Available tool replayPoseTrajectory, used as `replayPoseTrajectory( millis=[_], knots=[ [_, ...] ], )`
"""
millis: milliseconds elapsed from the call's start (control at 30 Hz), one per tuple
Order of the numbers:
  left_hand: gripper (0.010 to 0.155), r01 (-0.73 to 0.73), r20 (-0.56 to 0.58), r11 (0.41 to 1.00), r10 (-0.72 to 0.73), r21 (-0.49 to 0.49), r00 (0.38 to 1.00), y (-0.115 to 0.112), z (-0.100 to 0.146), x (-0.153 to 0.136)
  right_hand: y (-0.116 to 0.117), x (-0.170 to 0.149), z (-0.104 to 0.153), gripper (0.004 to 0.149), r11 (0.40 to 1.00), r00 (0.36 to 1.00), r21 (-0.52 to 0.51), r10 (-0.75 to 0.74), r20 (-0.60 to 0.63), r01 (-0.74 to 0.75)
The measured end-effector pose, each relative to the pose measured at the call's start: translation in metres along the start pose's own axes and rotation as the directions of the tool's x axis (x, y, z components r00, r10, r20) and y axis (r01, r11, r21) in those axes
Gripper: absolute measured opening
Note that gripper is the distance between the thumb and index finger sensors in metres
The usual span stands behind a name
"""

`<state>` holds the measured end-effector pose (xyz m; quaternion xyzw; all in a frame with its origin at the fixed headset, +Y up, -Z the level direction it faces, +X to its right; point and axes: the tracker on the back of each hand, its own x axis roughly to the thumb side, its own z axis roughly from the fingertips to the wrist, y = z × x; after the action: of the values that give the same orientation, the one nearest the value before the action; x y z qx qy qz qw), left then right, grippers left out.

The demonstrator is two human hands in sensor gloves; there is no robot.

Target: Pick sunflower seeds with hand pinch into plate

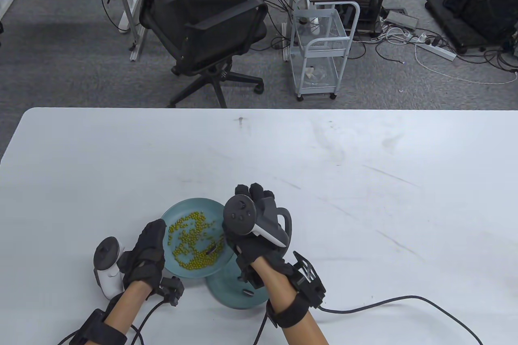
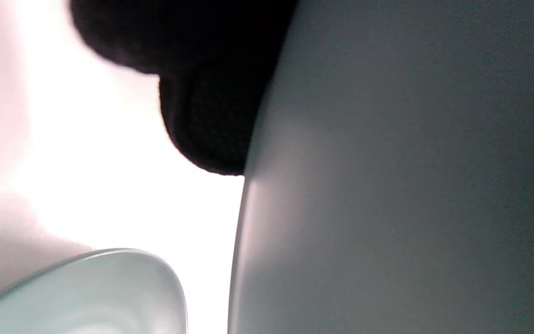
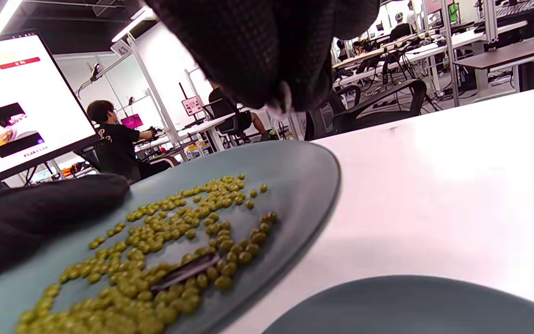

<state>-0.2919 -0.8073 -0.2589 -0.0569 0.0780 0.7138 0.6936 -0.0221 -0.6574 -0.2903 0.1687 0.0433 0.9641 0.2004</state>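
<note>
Gripping the seed plate's left rim with my left hand, I am hovering my right hand, fingers bunched, over its right edge. A second plate is lying beneath, near the worktop's front. Only the right wrist view is showing a dark seed among the green ones.

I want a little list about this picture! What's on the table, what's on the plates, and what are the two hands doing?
table: white table
upper plate: blue-green plate covered with small green beads
dark seed: one dark sunflower seed lying among the beads
lower plate: second plate, partly tucked under the first; no seeds visible on the part in view
left hand: left hand rests on the upper plate's left rim
right hand: right hand hovers over the upper plate's right edge; whether it pinches anything is hidden
</note>
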Motion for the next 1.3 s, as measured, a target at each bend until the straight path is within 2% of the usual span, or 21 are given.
replayPoseTrajectory(
  millis=[200,300,433,533,667,800,967,1300],
  knots=[
    [0.048,-0.017,-0.002,1.000,0.017,0.016,1.000,0.005,0.000,0.002,-0.002,-0.011,0.028,0.033,0.998,0.998,-0.004,0.057,-0.011,-0.057],
    [0.048,-0.021,-0.003,1.000,0.021,0.014,1.000,0.007,-0.001,0.002,0.011,-0.030,0.048,0.033,0.998,0.997,0.012,0.064,-0.034,-0.064],
    [0.048,-0.021,-0.011,1.000,0.021,0.007,1.000,0.006,-0.001,0.002,0.031,-0.058,0.061,0.033,0.998,0.997,0.045,0.037,-0.061,-0.034],
    [0.048,-0.016,-0.013,1.000,0.016,0.015,1.000,0.006,-0.002,0.000,0.047,-0.068,0.058,0.033,0.996,0.998,0.078,-0.036,-0.051,0.040],
    [0.048,-0.023,-0.010,1.000,0.023,-0.001,1.000,0.005,-0.003,-0.001,0.072,-0.064,0.046,0.033,0.989,0.994,0.101,-0.105,-0.008,0.105],
    [0.049,-0.020,-0.011,1.000,0.020,-0.002,1.000,0.005,-0.003,-0.001,0.089,-0.061,0.035,0.033,0.988,0.997,0.131,-0.080,-0.004,0.080],
    [0.049,-0.007,-0.016,1.000,0.007,-0.002,1.000,0.005,-0.005,-0.002,0.097,-0.060,0.034,0.033,0.990,0.999,0.137,-0.043,0.005,0.042],
    [0.049,0.000,-0.009,1.000,0.000,-0.011,1.000,0.005,-0.005,-0.002,0.097,-0.060,0.035,0.035,0.990,0.999,0.130,-0.046,0.001,0.046]
  ],
)
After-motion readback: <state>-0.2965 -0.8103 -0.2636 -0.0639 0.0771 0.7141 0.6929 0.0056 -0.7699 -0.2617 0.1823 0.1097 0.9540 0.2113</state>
